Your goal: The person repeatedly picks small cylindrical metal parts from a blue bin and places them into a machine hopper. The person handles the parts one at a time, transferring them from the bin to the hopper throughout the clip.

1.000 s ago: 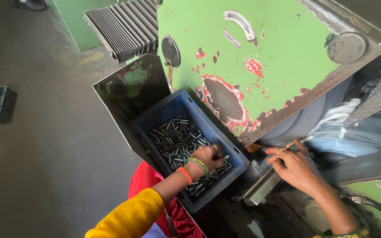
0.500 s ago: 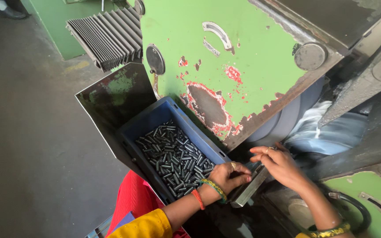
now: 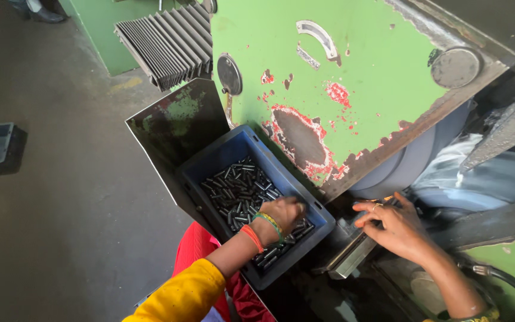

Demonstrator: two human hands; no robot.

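blue bin (image 3: 213,160) against chipped green machine (image 3: 353,89)

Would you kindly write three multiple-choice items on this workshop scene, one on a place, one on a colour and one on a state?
1. Where is the left hand?
A. inside the blue plastic bin on the small dark metal cylinders
B. on the grey concrete floor
C. on the black ribbed bellows

2. What colour is the big worn machine panel?
A. yellow
B. green with red and dark patches
C. white

3. How does the right hand stand?
A. clenched in a fist
B. gripping a hose
C. fingers spread over the narrow grey metal rail

Answers: 1 A, the hand rests among the cylinders in the bin; 2 B, chipped green paint shows red primer beneath; 3 C, the fingers lie extended above the rail beside the bin.
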